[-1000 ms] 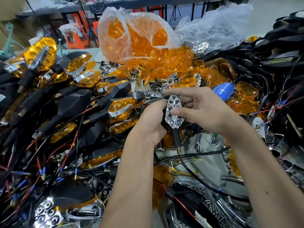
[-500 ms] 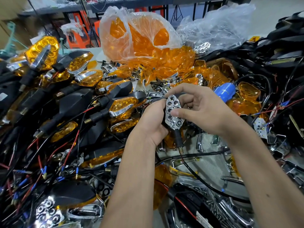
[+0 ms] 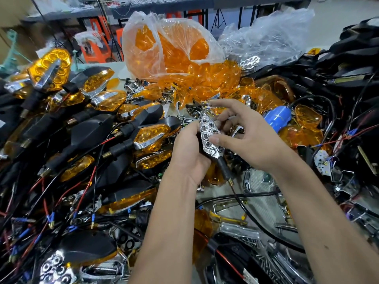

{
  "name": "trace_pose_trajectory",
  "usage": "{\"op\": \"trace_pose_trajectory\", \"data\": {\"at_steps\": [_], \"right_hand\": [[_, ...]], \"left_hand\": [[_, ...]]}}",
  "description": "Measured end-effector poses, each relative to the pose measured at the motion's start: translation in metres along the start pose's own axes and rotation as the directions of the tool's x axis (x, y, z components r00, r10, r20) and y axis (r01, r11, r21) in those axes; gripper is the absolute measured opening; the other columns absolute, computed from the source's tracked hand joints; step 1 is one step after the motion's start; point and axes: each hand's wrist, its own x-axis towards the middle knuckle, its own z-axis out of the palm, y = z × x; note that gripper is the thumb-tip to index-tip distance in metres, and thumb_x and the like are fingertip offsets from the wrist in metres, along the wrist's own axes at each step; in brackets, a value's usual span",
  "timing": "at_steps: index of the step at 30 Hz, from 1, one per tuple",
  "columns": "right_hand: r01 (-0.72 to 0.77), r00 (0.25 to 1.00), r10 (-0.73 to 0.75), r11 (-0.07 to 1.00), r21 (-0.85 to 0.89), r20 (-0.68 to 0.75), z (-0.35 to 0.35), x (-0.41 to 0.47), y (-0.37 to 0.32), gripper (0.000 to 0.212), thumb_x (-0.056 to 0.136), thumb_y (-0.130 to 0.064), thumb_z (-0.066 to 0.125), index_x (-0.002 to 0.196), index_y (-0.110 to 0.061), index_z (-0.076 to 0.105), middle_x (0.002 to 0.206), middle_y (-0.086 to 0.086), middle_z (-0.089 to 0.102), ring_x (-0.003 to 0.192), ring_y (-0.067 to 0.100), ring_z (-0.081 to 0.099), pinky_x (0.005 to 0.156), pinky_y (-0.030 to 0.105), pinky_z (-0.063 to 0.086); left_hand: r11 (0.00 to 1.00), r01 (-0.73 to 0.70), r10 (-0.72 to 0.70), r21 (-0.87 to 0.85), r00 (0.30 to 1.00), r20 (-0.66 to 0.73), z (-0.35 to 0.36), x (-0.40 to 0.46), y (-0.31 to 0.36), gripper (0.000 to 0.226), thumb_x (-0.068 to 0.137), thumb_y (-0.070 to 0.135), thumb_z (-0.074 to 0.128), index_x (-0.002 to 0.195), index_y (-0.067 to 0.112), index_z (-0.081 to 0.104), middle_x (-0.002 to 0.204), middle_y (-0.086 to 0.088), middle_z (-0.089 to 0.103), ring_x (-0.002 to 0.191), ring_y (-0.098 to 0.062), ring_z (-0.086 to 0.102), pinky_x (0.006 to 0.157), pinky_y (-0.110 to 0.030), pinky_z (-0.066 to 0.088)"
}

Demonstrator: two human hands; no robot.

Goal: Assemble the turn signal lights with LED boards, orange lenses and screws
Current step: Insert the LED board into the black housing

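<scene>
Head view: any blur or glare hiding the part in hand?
Head view: the reflector held by the left hand is sharp, with bright glints on its chrome cells; the right hand is sharp too; top left corner is blurred, edges bowed by the wide lens.

A single head-worn wide-angle camera looks forward and down, close over both forearms, onto a workbench (image 3: 266, 203) heaped with parts, shelving at the frame's top.
</scene>
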Motion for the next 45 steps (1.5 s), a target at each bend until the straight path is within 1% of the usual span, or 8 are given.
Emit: {"op": "trace_pose_trajectory", "data": {"at_steps": [6,11,20,24,29,34,37,45], "right_hand": [[-0.098,0.995,0.101,0.988,0.116,-0.018,0.001,0.002,0.000,0.058,0.084,-0.018,0.086,0.133,-0.028,0.058,0.101,-0.005,0.063,0.079,0.000,0.063,0.067,0.012,0.051],[-0.126,0.992,0.128,0.983,0.132,-0.004,0.003,0.004,0.001,0.044,0.084,-0.017,0.085,0.120,-0.026,0.062,0.104,0.009,0.063,0.078,0.010,0.067,0.067,0.021,0.056],[-0.219,0.974,0.222,0.973,0.067,-0.048,0.002,0.002,0.001,0.037,0.086,-0.042,0.080,0.107,-0.020,0.060,0.097,0.015,0.070,0.071,0.016,0.068,0.058,0.026,0.053],[-0.258,0.966,0.241,0.928,0.270,0.095,0.002,0.000,-0.003,0.027,0.096,-0.027,0.073,0.111,-0.007,0.063,0.086,0.021,0.075,0.068,0.032,0.076,0.056,0.033,0.061],[-0.140,0.986,0.153,0.975,0.170,-0.065,-0.002,-0.002,0.001,0.017,0.094,-0.022,0.076,0.095,-0.011,0.063,0.074,0.005,0.070,0.066,0.030,0.073,0.061,0.044,0.065],[-0.104,0.987,0.122,0.981,0.163,-0.105,-0.006,-0.002,0.005,0.021,0.094,-0.019,0.076,0.092,-0.007,0.059,0.069,0.000,0.064,0.068,0.039,0.071,0.063,0.046,0.064],[-0.096,0.988,0.112,0.985,0.142,-0.110,-0.008,-0.003,0.007,0.020,0.095,-0.019,0.075,0.088,-0.010,0.059,0.065,-0.003,0.062,0.059,0.025,0.067,0.056,0.038,0.061],[-0.132,0.988,0.141,0.983,0.125,-0.066,-0.011,-0.003,0.009,0.021,0.095,-0.028,0.076,0.096,-0.010,0.064,0.080,0.019,0.069,0.064,0.027,0.068,0.063,0.046,0.064]], "left_hand": [[0.996,-0.061,0.068,-0.069,0.992,0.102,0.006,-0.006,0.002,0.036,0.081,0.009,0.045,0.061,0.011,0.076,0.079,-0.010,0.068,0.080,-0.025,0.062,0.076,-0.037,0.054],[0.985,-0.080,0.105,-0.154,0.980,0.167,0.005,-0.012,0.007,0.032,0.094,0.025,0.038,0.086,0.002,0.059,0.082,-0.012,0.057,0.072,-0.025,0.057,0.062,-0.032,0.052],[0.967,-0.252,0.245,0.040,0.960,0.136,0.002,-0.007,0.006,0.011,0.098,0.008,0.051,0.096,0.005,0.061,0.091,-0.010,0.062,0.086,-0.028,0.058,0.079,-0.041,0.051],[0.928,-0.364,0.359,0.081,0.930,0.077,0.003,-0.005,0.006,0.017,0.103,0.008,0.053,0.096,0.008,0.069,0.095,-0.004,0.071,0.084,-0.020,0.066,0.076,-0.036,0.056],[0.797,-0.408,0.447,0.446,0.894,0.020,-0.002,0.000,0.002,0.009,0.098,0.018,0.070,0.101,0.018,0.079,0.100,-0.001,0.075,0.100,-0.022,0.067,0.100,-0.054,0.055],[0.787,-0.392,0.422,0.475,0.905,0.049,-0.004,-0.001,0.004,0.007,0.081,0.029,0.083,0.088,0.028,0.082,0.089,0.003,0.077,0.087,-0.013,0.071,0.080,-0.037,0.059],[0.777,-0.391,0.420,0.493,0.906,0.056,-0.004,0.000,0.003,0.011,0.086,0.021,0.082,0.096,0.024,0.079,0.096,-0.003,0.079,0.090,-0.018,0.074,0.075,-0.034,0.061],[0.704,-0.442,0.497,0.556,0.866,0.060,-0.001,-0.001,0.002,0.016,0.093,0.010,0.075,0.086,0.023,0.079,0.076,0.005,0.076,0.071,-0.009,0.071,0.059,-0.026,0.059]]}}
